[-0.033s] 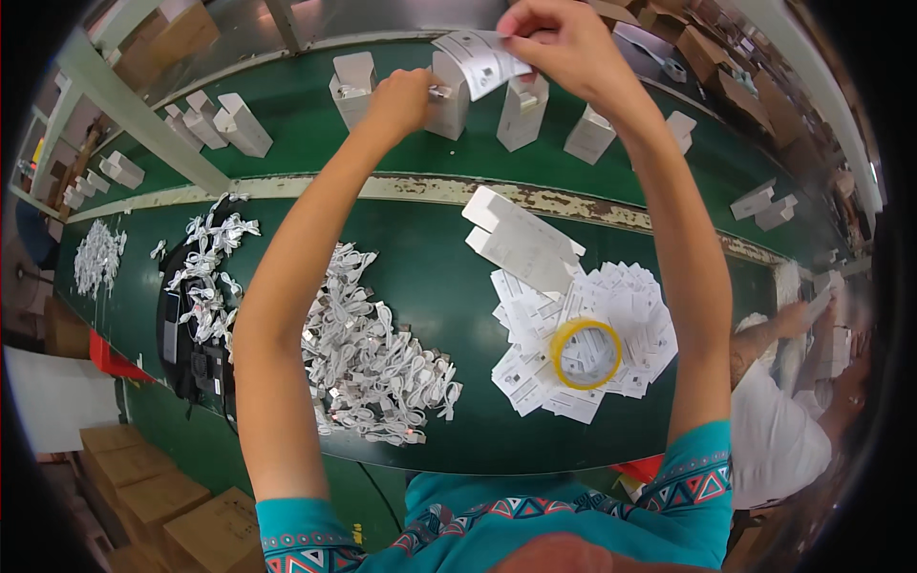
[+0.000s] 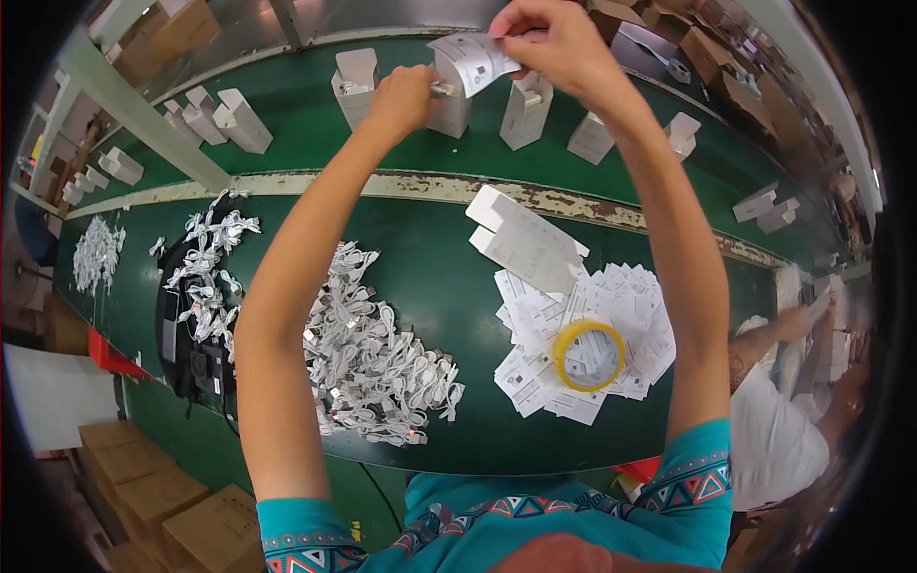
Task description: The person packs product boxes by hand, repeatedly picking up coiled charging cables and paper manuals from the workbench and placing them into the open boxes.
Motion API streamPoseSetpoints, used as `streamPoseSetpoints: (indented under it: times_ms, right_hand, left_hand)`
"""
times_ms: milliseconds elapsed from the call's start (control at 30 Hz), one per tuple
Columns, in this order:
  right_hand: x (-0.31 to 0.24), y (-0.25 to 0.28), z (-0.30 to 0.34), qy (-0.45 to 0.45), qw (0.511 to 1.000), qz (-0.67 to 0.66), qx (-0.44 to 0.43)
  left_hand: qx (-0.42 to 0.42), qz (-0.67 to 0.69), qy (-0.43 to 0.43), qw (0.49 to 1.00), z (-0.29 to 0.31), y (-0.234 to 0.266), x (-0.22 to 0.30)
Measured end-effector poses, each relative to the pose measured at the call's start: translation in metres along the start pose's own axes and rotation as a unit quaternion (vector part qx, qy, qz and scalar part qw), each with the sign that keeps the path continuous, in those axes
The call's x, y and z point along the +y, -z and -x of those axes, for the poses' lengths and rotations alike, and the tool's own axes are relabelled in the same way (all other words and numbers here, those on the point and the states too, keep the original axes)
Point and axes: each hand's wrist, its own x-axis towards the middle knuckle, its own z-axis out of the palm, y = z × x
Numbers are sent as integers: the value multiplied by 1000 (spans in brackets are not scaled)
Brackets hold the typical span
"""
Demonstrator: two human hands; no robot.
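My right hand pinches a printed paper leaflet, which curls over the top of an upright white box on the green belt. Against that box's left side, my left hand is closed, and a small pale, shiny bit shows at its fingertips. What that bit is I cannot make out. The leaflet and the hand hide the box's opening. Another open white box stands just left of my left hand. Below my right hand stands one more white box.
White cables lie heaped on the green table. Right of them are leaflets with a yellow tape roll on top and a white carton lying behind. A black bag lies left. At the right, a co-worker's arm shows.
The leaflet and my right hand have shifted slightly to the left. My left hand stays at the box, and the boxes on the belt sit a touch further right.
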Motion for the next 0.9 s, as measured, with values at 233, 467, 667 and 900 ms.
streamPoseSetpoints:
  times_ms: [233, 467, 667, 900]
  right_hand:
    - [60, -85, -30, 97, 982, 134, 92]
    - [65, -114, -42, 216, 944, 239, 73]
    - [57, -120, -43, 121, 927, 354, -37]
    - [46, -161, -42, 5, 886, 431, -169]
  left_hand:
    - [15, 89, 66, 994, 6, -7, -21]
    - [40, 71, 61, 995, 14, 4, -31]
    - [62, 73, 48, 994, 21, 5, -39]
    - [15, 99, -26, 995, 31, 23, -68]
